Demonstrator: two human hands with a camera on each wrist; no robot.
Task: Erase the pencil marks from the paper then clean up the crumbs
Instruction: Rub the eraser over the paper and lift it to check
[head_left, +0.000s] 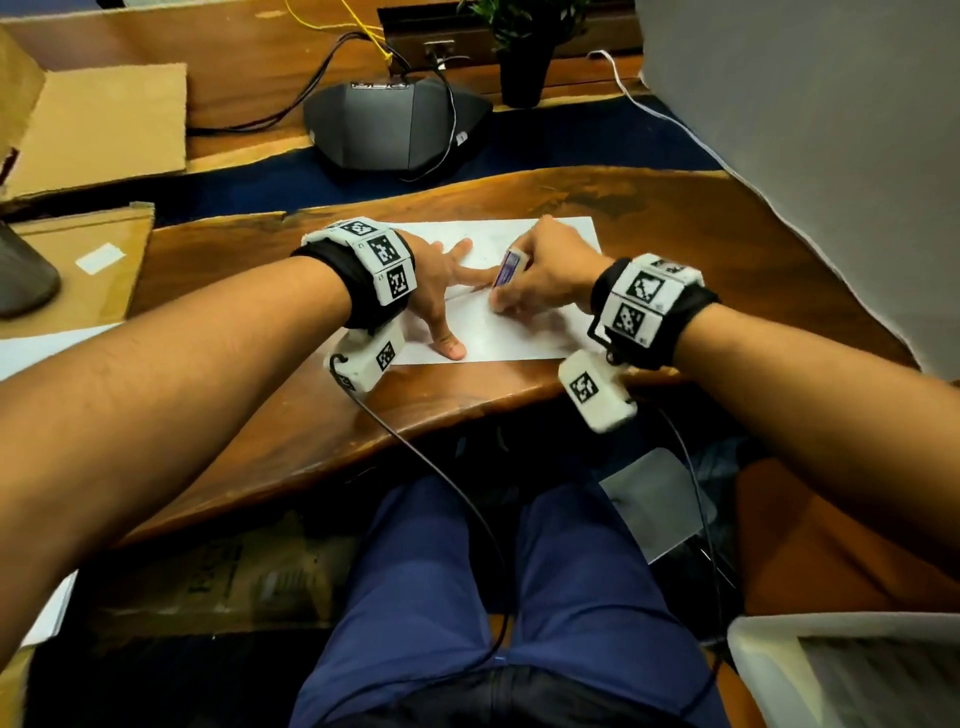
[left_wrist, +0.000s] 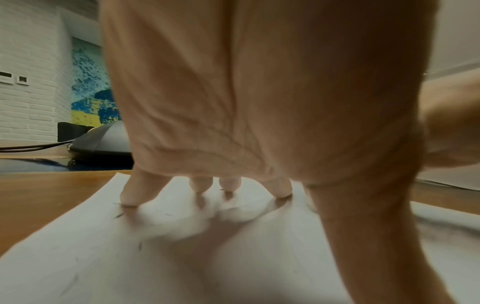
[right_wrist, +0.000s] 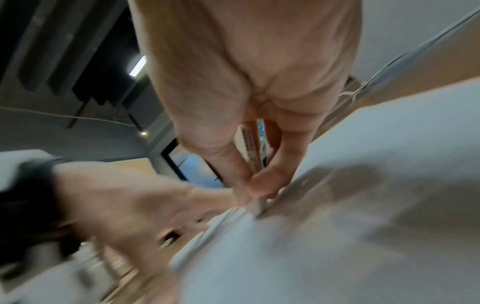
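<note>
A white sheet of paper (head_left: 519, 332) lies on the wooden table (head_left: 311, 426). My left hand (head_left: 441, 291) is spread flat on the sheet's left part, fingertips (left_wrist: 130, 197) pressing it down. My right hand (head_left: 540, 275) pinches a white eraser in a blue sleeve (head_left: 506, 267), its lower end touching the paper just right of my left fingers. In the right wrist view the eraser (right_wrist: 255, 203) meets the paper (right_wrist: 337, 236) under my thumb and finger. Faint pencil strokes and dark crumbs (left_wrist: 118, 215) show on the sheet (left_wrist: 103, 257) in the left wrist view.
A black conference phone (head_left: 395, 124) with cables sits behind the paper. Cardboard sheets (head_left: 104, 124) lie at the far left, and a small potted plant (head_left: 522, 57) stands at the back. A grey partition (head_left: 831, 130) rises on the right. My lap is below the table's front edge.
</note>
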